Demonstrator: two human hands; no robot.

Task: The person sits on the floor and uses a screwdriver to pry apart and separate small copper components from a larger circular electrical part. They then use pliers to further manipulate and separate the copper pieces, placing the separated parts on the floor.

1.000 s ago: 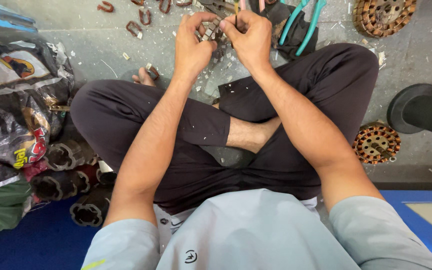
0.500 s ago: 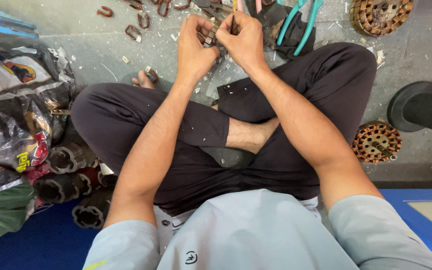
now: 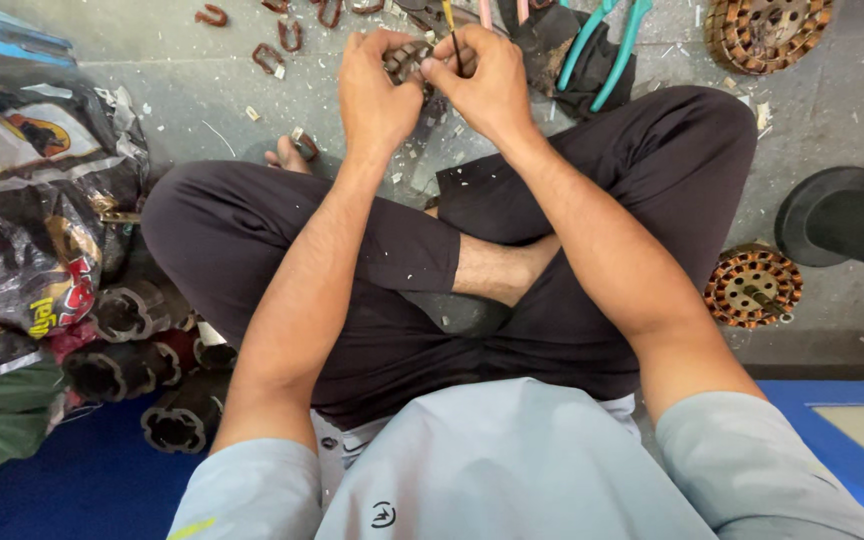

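Black trousers (image 3: pixel 282 230), pale grey shirt (image 3: pixel 512 470), teal-handled pliers (image 3: pixel 607 45), coppery-brown wound cores (image 3: pixel 752 285), grey floor (image 3: pixel 202 110), blue mat (image 3: pixel 82 490).

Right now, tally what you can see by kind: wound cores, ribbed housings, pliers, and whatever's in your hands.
Copper-wound round cores: 2
Dark ribbed housings: 3
Teal-handled pliers: 1
Small metal part in left hand: 1
Thin tool in right hand: 1
Total: 8

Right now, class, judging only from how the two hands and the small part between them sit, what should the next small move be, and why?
Probably a short, careful push of the thin yellow-handled tool into the small dark metal part. The right hand pinches the tool with its tip at the part, and the left hand grips that part close against it, so both seem braced for prying.
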